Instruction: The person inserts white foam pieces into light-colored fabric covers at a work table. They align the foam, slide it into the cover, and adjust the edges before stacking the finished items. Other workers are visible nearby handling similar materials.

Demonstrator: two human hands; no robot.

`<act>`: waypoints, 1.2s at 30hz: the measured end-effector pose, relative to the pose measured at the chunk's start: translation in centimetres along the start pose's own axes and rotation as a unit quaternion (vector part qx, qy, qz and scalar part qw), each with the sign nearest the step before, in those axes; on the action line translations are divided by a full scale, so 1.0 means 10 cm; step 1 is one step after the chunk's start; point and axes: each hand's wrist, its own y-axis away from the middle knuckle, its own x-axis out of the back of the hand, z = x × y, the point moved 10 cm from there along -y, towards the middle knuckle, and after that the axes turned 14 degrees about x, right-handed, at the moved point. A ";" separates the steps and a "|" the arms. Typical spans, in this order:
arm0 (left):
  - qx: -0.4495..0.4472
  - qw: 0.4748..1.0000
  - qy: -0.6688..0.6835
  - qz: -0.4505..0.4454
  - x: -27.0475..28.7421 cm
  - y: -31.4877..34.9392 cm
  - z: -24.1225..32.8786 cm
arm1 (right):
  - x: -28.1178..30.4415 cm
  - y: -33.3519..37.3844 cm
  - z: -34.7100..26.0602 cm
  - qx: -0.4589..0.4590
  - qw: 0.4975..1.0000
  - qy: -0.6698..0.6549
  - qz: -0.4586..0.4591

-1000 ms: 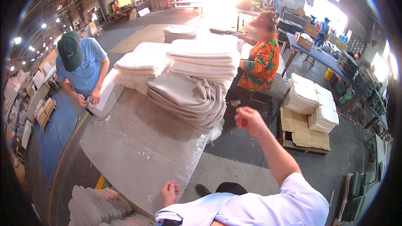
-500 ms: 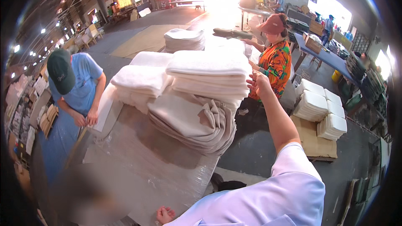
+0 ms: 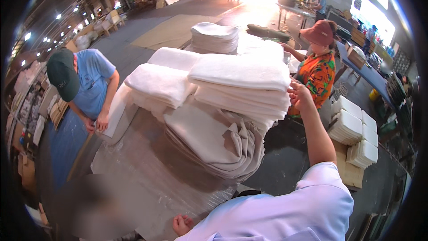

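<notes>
My right hand (image 3: 299, 94) reaches out to the right edge of a tall stack of folded white cloths (image 3: 238, 73). Its fingers are bent around the edge of the upper layers. Beneath and in front of that stack lies a pile of limp grey-beige cloths (image 3: 209, 138), crumpled at its right end. My left hand (image 3: 182, 224) is low at the near edge of the table, its fingers curled in; nothing shows in it. A lower pile of folded white cloths (image 3: 156, 82) sits just left of the tall stack.
The table (image 3: 129, 169) has a plastic-like cover. At left, a person in a dark cap (image 3: 64, 73) handles a pale sheet; beyond the stacks stands another in a red cap (image 3: 317, 33). White stacks (image 3: 350, 125) rest on a board at right. A blurred patch hides the lower left.
The view has shifted, so the stacks and people near the table appear farther right. My right hand stays at the white stack's edge; my left hand stays curled low by the table.
</notes>
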 end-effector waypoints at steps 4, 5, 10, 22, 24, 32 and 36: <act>-0.004 1.000 -0.013 -0.018 -0.25 0.03 0.10 | -0.19 -0.13 -0.16 -0.059 0.996 -0.044 -0.051; -0.002 1.000 -0.017 -0.021 -0.29 0.02 0.13 | -0.31 -0.12 -0.18 -0.071 0.991 -0.016 -0.109; -0.003 1.000 0.014 -0.007 -0.23 0.14 0.25 | -0.75 0.01 0.05 -0.065 0.993 -0.007 -0.098; 0.021 0.999 0.007 -0.045 0.08 0.05 0.07 | -0.68 0.82 -0.53 0.190 0.974 -0.100 -0.066; 0.019 0.998 0.011 -0.050 0.28 0.06 0.10 | -0.77 1.18 -0.49 0.189 0.971 -0.106 -0.101; -0.046 0.990 0.098 -0.090 1.39 0.11 0.99 | -1.55 3.06 1.02 0.013 0.961 -0.064 -0.270; -0.002 0.993 0.108 -0.051 1.99 0.18 1.11 | -1.83 4.17 2.19 -0.119 0.922 -0.023 -0.368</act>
